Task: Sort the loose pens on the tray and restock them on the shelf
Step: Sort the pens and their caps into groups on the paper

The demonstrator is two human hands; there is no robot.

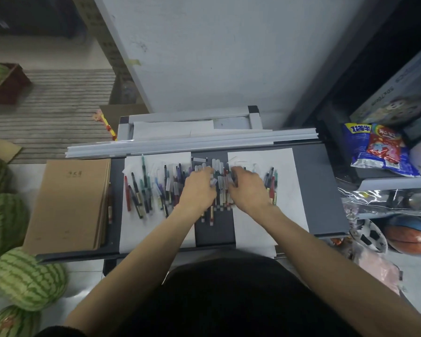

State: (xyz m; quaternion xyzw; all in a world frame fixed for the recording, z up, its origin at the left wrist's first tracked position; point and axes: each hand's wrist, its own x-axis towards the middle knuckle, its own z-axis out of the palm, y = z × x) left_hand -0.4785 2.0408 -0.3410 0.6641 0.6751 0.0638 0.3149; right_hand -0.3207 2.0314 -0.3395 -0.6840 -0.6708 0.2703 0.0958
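A dark grey tray [316, 190] in front of me carries two white paper sheets and several loose pens. A spread of coloured pens [146, 190] lies on the left sheet. In the middle sits a bunch of pens with clear caps [220, 169]. A small group of pens [271, 183] lies on the right sheet. My left hand [199, 188] and my right hand [247, 188] rest palm down on the middle bunch, fingers curled into the pens. Whether either hand grips a pen is hidden by the knuckles.
A stack of brown notebooks [71, 205] lies on the tray's left end. Long white strips [192, 144] run along its far edge. Watermelons [27, 278] lie on the floor at left. Snack bags [377, 147] and balls [408, 237] crowd the shelves at right.
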